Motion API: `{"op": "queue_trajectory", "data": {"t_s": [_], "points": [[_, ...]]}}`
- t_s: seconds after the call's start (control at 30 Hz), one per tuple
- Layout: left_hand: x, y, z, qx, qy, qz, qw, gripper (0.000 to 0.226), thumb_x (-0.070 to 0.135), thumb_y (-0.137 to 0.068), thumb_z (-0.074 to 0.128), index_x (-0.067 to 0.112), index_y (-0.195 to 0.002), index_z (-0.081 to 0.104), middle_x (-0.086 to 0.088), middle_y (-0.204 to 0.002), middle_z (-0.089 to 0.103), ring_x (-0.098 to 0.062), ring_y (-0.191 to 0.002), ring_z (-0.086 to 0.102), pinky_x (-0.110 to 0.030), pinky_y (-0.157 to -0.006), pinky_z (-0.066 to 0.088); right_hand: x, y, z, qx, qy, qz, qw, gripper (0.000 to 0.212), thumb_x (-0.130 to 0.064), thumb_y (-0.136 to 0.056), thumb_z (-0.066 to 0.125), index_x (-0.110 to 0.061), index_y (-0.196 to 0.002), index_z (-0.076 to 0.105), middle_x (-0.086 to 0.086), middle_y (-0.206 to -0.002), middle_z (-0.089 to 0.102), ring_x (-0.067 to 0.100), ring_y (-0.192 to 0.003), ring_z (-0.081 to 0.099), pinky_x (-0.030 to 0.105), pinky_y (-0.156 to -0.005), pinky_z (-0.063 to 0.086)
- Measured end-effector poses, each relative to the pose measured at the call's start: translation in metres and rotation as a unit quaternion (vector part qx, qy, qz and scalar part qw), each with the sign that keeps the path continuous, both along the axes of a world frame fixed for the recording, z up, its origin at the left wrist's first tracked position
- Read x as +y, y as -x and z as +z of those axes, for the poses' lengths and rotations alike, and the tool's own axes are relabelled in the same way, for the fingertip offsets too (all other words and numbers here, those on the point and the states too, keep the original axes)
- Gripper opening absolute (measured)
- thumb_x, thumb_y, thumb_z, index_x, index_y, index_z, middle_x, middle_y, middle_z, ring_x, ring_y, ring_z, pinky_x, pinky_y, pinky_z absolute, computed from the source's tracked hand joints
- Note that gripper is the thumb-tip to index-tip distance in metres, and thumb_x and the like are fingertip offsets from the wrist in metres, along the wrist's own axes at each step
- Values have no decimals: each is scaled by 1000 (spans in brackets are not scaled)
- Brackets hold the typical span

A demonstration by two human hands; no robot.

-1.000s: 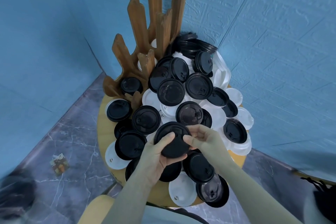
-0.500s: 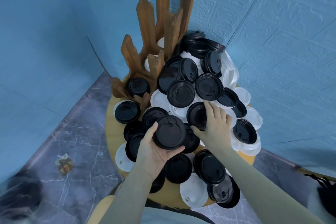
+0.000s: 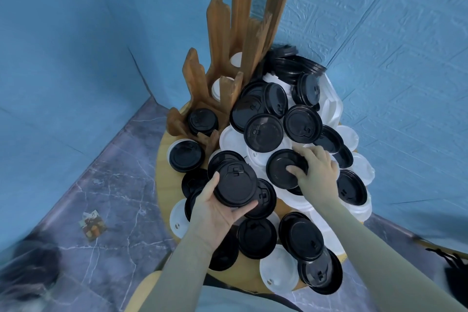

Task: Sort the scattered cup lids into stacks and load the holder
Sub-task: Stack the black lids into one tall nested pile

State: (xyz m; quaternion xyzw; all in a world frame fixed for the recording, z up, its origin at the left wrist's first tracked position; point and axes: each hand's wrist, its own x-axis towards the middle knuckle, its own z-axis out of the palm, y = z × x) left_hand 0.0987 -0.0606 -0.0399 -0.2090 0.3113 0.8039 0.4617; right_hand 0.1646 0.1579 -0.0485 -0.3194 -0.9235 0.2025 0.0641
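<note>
Black lid stack (image 3: 235, 185): lies in the palm of the left hand (image 3: 217, 210), held above the near-left part of the heap; thumb curled up along its left edge, fingers curled under and round its near-right edge.
Second black lid (image 3: 285, 168): lies in the middle of the heap, tilted, just right of the held stack.
Right hand (image 3: 316, 172): grips that lid at its right rim, thumb pressed on its top face, fingers bent over its far-right edge.
Heap of lids (image 3: 263, 132): black and white lids overlap across the round wooden table (image 3: 162, 180).
Wooden holder (image 3: 228, 63): stands at the far-left edge of the table, with a black lid (image 3: 202, 120) in its nearest slot and white lids (image 3: 219, 87) in the slots behind.
Floor (image 3: 114, 197): grey marble, left of the table.
</note>
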Motion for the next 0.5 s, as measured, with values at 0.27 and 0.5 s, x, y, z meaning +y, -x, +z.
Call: {"op": "queue_trajectory", "data": {"t_s": [0.27, 0.5], "points": [[-5, 8, -3, 8, -24, -15, 1000, 52, 33, -96, 47, 8, -141, 49, -19, -137, 60, -39, -127, 57, -65, -106, 40, 8, 5, 19, 48, 50, -35, 997, 27, -16, -86, 72, -18, -112, 67, -2, -107, 53, 24, -106, 53, 28, -86, 20], [-4, 10, -8, 2, -67, -10, 998, 53, 27, -98, 46, 11, -148, 43, -19, -146, 52, -43, -131, 52, -62, -97, 50, -31, 0, 70, 158, 335, -120, 921, 15, -11, -88, 69, -19, -100, 66, 3, -96, 66, 8, -81, 61, 14, -70, 45]]}}
